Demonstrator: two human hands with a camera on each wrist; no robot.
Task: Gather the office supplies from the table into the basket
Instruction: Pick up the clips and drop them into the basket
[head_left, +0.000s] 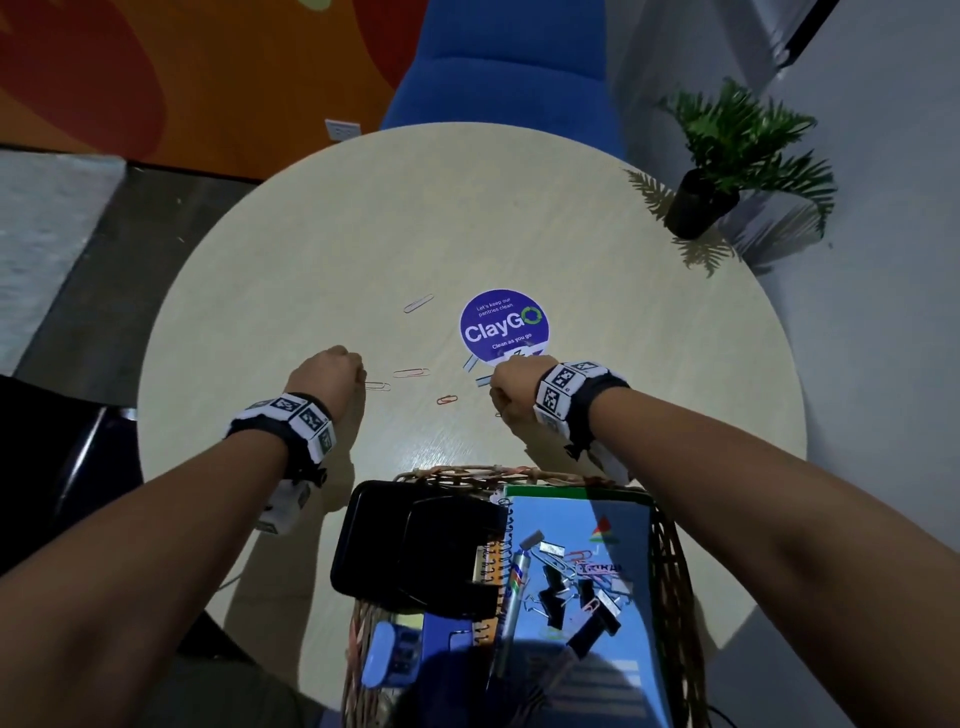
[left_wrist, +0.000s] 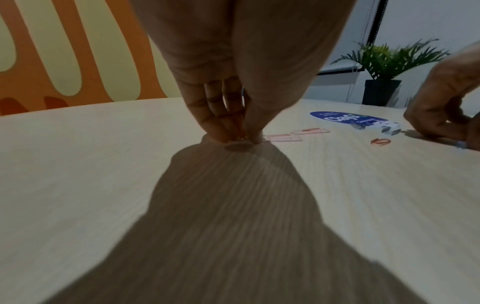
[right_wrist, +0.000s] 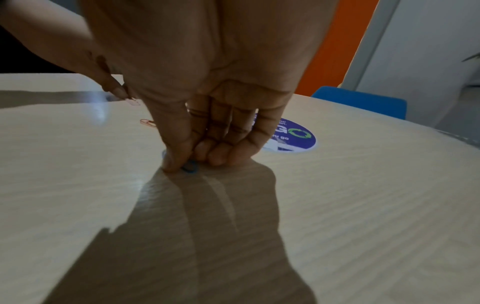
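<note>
The left hand (left_wrist: 233, 67) has its fingertips (left_wrist: 221, 135) bunched down on the worktop (head_left: 322, 249), pinching at a pale paper clip (left_wrist: 283, 138) whose near end lies under the thumb; whether the clip is truly grasped I cannot tell, since the fingers hide it. The right hand (right_wrist: 207, 72) presses its thumb and curled fingers (right_wrist: 221, 158) around a blue paper clip (right_wrist: 189, 167) that lies flat on the worktop, grasped at its end.

Between the two hands lie more clips (all loose on the wood): a pink paper clip (head_left: 411, 372) just beyond the left hand's one, a small red paper clip (head_left: 447, 399) nearer the middle, and a white paper clip (head_left: 418, 303) farther out, near the round purple sticker (head_left: 504, 325). A light blue paper clip (head_left: 470, 362) sits at the sticker's near edge, close to the right hand.

The basket (head_left: 670, 545) stands at the near edge of the worktop, between the forearms. In it lie a black hole punch (head_left: 415, 545), a blue notebook (head_left: 623, 530) with binder clips (head_left: 587, 597) and a pen (head_left: 511, 603) on top, and a blue stapler (head_left: 387, 654) in the near corner.

At the far right edge stands a potted plant (head_left: 727, 150), and a blue chair (head_left: 509, 62) sits beyond the worktop.
</note>
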